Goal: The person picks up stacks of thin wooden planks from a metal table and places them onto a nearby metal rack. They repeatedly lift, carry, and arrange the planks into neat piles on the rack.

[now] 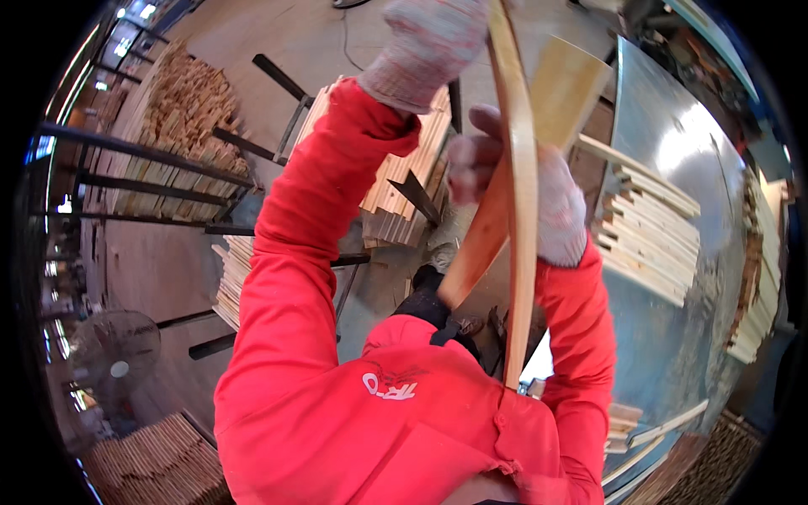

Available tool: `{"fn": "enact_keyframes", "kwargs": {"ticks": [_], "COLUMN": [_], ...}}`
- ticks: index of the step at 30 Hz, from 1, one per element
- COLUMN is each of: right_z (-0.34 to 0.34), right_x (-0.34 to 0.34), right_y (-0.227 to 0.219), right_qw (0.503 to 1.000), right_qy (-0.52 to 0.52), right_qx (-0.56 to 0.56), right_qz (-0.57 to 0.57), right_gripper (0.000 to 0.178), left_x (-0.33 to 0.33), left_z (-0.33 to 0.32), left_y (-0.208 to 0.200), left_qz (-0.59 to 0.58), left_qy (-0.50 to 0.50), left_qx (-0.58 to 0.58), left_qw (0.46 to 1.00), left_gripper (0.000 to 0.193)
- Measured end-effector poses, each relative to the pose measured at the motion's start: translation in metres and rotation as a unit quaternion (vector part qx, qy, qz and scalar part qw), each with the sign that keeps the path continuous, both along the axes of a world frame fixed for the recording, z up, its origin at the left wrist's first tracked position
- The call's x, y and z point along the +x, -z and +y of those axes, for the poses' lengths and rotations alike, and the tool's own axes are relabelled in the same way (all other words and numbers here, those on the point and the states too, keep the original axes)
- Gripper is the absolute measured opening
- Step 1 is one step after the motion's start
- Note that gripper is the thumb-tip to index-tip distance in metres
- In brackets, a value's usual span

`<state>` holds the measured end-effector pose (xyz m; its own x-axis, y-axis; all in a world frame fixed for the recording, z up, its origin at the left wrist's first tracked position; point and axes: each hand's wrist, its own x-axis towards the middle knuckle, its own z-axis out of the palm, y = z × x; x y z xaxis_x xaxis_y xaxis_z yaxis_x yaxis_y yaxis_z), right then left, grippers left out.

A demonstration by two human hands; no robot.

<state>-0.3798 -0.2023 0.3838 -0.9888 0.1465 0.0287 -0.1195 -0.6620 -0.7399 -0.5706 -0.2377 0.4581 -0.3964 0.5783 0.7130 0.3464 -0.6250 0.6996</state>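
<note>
White lettering [390,387] is printed on the red jacket [362,442]. Small dark print [402,371] adjoins it, too small to read.

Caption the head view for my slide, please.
Gloved right hand gripping wooden boards beside a metal table bearing pale strips.

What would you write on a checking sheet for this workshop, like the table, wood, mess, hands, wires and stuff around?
Surface: metal table on the right, shiny, with a bright glare.
Job's things: a long board in front of the person; a wide board crosses behind it.
Clutter: wood strips stacked unevenly on the metal table.
Hands: the left hand, gloved, is beside the long board's upper part, fingertips hidden. The right hand, gloved, seems to grip the long board, fingers showing on its left.
Cables: what looks like a thin dark cable on the floor.
Surroundings: a fan and a big wood pile, both on the left.
</note>
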Motion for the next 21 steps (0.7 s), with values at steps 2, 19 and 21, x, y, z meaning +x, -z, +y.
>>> {"fn": "enact_keyframes", "kwargs": {"ticks": [2,19,21], "right_z": [-0.034,-0.061,-0.122], "right_x": [-0.012,-0.41,-0.447], "right_y": [0.007,0.232,0.245], "right_qw": [0.973,0.946,0.938], "right_qy": [-0.079,0.112,0.149], "right_qx": [-0.212,0.11,-0.013], "right_qz": [0.033,-0.283,-0.312], "right_gripper": [0.107,0.043,0.055], "left_x": [-0.018,-0.21,-0.229], "left_z": [-0.013,-0.254,-0.267], "left_y": [0.021,0.263,0.303], "left_qz": [0.065,-0.239,-0.195], "left_qy": [-0.047,-0.131,-0.168], "left_qx": [0.051,-0.471,-0.475], "left_qw": [0.995,0.839,0.842], "left_gripper": [0.028,0.075,0.076]}}
